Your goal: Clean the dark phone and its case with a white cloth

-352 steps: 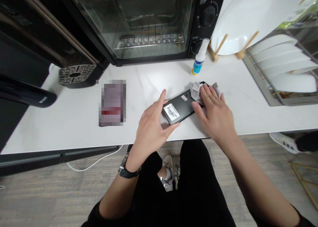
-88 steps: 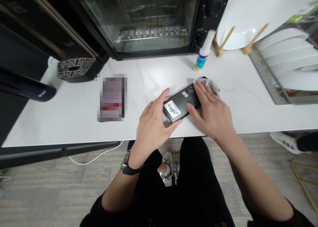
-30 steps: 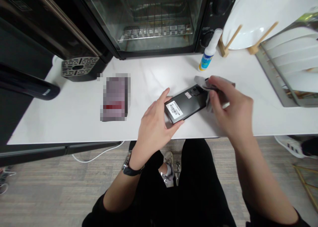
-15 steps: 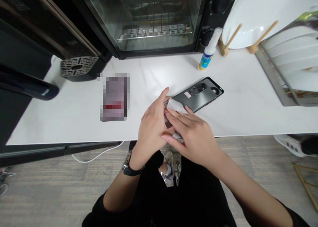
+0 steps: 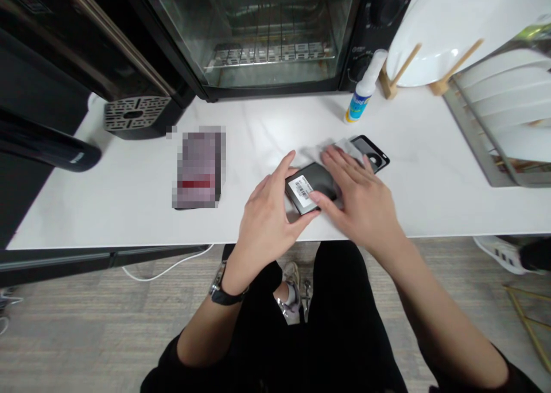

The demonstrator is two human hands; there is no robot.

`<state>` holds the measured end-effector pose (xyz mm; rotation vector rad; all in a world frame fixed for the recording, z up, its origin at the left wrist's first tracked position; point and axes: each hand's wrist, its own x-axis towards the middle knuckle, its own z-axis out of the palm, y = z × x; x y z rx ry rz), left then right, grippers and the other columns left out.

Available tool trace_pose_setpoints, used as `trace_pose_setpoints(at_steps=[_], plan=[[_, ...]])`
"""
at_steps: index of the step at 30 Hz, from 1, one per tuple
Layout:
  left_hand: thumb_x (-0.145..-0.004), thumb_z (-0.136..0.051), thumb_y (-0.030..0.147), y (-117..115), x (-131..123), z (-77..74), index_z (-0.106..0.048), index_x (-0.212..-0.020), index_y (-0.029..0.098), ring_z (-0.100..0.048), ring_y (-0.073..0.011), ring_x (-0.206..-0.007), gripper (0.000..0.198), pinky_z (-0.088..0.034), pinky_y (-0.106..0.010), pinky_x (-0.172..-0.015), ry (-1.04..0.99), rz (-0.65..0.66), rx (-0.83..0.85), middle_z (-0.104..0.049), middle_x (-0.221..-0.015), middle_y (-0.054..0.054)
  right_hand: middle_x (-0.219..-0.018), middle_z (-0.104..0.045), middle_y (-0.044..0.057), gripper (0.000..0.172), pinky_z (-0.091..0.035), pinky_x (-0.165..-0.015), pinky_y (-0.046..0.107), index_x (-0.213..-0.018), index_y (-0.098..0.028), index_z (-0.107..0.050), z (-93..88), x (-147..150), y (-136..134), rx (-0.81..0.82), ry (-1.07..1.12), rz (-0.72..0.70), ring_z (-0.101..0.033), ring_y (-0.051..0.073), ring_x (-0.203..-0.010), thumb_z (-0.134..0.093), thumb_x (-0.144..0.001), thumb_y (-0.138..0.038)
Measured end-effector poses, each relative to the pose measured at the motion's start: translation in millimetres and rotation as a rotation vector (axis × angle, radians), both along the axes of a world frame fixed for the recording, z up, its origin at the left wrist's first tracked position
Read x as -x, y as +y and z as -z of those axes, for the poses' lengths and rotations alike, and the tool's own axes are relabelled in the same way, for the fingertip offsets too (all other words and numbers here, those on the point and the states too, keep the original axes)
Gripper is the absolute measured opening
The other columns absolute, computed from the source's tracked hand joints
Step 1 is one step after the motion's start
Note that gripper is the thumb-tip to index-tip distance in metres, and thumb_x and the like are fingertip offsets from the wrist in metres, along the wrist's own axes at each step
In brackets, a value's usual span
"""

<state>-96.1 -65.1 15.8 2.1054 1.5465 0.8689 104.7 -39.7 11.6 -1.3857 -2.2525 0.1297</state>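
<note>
A black phone [image 5: 310,185] lies face down and slanted near the front edge of the white counter [image 5: 129,203], a barcode sticker on its near end. My left hand [image 5: 269,221] grips that near end between thumb and fingers. My right hand [image 5: 359,195] lies flat on the middle of the phone, fingers stretched out, pressing a pale grey cloth [image 5: 340,147] onto it. Only the cloth's far edge shows past my fingertips. The phone's far end pokes out beyond the cloth.
A small white spray bottle [image 5: 360,94] stands behind the phone by a black toaster oven [image 5: 267,31]. A blurred dark object [image 5: 198,166] lies to the left. A white plate on wooden pegs [image 5: 426,37] and a dish rack [image 5: 503,117] stand at the right.
Half a second ago my right hand pressed the cloth on the phone's near end; now it has slid up to the middle, and the sticker shows again. My left hand has kept its grip.
</note>
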Motion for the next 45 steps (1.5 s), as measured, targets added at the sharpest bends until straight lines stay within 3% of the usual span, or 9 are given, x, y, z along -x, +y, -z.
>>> trace_pose_setpoints(at_steps=[7,12,16,22,26,32,35,42,45], plan=[[-0.090,-0.078,0.030,-1,1,1.7,-0.023,-0.168,0.030,-0.066,-0.0298,-0.133,0.096,-0.052,-0.048,-0.117,-0.002,-0.010,0.020,-0.065,-0.149,-0.009,-0.163,-0.056,0.013,0.072,-0.036,-0.134,0.054,-0.160,-0.012,-0.050,-10.7,16,-46,0.113,0.040,-0.255,-0.060,0.028,-0.147,-0.052,-0.107,-0.062],[-0.083,-0.091,0.037,0,0,0.8,-0.024,-0.168,0.031,-0.065,-0.0311,-0.134,0.108,-0.050,-0.048,-0.118,-0.005,-0.011,0.008,-0.065,-0.149,-0.009,-0.165,-0.053,0.013,0.065,-0.039,-0.130,0.060,-0.163,-0.018,-0.046,-4.2,-27,-26,0.049,-0.020,-0.030,-0.057,0.032,-0.150,-0.048,-0.110,-0.056],[-0.081,-0.093,0.034,0,0,-0.5,-0.024,-0.168,0.032,-0.065,-0.0304,-0.133,0.111,-0.049,-0.048,-0.119,-0.001,-0.009,0.014,-0.065,-0.150,-0.008,-0.167,-0.049,0.017,0.074,-0.040,-0.128,0.063,-0.163,-0.012,-0.046,2.0,-29,-1,-0.023,-0.044,0.090,-0.048,0.036,-0.156,-0.050,-0.108,-0.061],[-0.090,-0.080,0.036,0,2,0.5,-0.024,-0.168,0.030,-0.063,-0.0326,-0.137,0.096,-0.052,-0.051,-0.117,0.016,0.014,0.005,-0.060,-0.156,-0.012,-0.165,-0.052,0.016,0.075,-0.035,-0.134,0.056,-0.158,-0.007,-0.051,-6.0,19,-24,0.044,0.020,-0.178,-0.053,0.030,-0.153,-0.050,-0.107,-0.062],[-0.094,-0.073,0.031,0,2,1.3,-0.025,-0.168,0.030,-0.065,-0.0301,-0.134,0.089,-0.052,-0.049,-0.117,0.017,-0.001,0.016,-0.065,-0.149,-0.011,-0.163,-0.055,0.013,0.074,-0.036,-0.134,0.053,-0.158,-0.010,-0.052,-12.3,16,-48,0.102,0.029,-0.280,-0.059,0.027,-0.148,-0.049,-0.107,-0.064],[-0.082,-0.091,0.038,0,-1,0.0,-0.025,-0.167,0.033,-0.065,-0.0327,-0.135,0.108,-0.050,-0.052,-0.120,0.012,-0.009,0.004,-0.065,-0.149,-0.010,-0.166,-0.052,0.014,0.066,-0.039,-0.129,0.063,-0.163,-0.018,-0.047,-3.2,-31,-15,0.022,-0.039,-0.012,-0.056,0.034,-0.150,-0.049,-0.109,-0.057],[-0.081,-0.092,0.036,0,0,-0.1,-0.026,-0.167,0.033,-0.065,-0.0315,-0.134,0.108,-0.049,-0.051,-0.120,0.010,-0.006,0.007,-0.065,-0.149,-0.009,-0.168,-0.047,0.018,0.075,-0.037,-0.129,0.066,-0.164,-0.012,-0.044,1.3,-27,1,-0.040,-0.070,0.085,-0.046,0.039,-0.157,-0.050,-0.108,-0.061],[-0.092,-0.076,0.034,1,4,2.7,-0.022,-0.169,0.034,-0.062,-0.0316,-0.139,0.094,-0.052,-0.050,-0.117,0.032,0.034,0.013,-0.059,-0.156,-0.011,-0.168,-0.048,0.015,0.068,-0.033,-0.135,0.055,-0.161,-0.009,-0.048,-8.1,19,-30,0.071,-0.017,-0.328,-0.049,0.028,-0.156,-0.049,-0.109,-0.054],[-0.091,-0.080,0.039,0,3,2.7,-0.024,-0.168,0.033,-0.063,-0.0324,-0.138,0.096,-0.051,-0.051,-0.118,0.036,0.017,0.009,-0.062,-0.153,-0.012,-0.168,-0.049,0.013,0.066,-0.033,-0.134,0.060,-0.163,-0.015,-0.047,-5.4,5,-22,0.071,-0.028,-0.257,-0.052,0.030,-0.154,-0.050,-0.109,-0.054]])
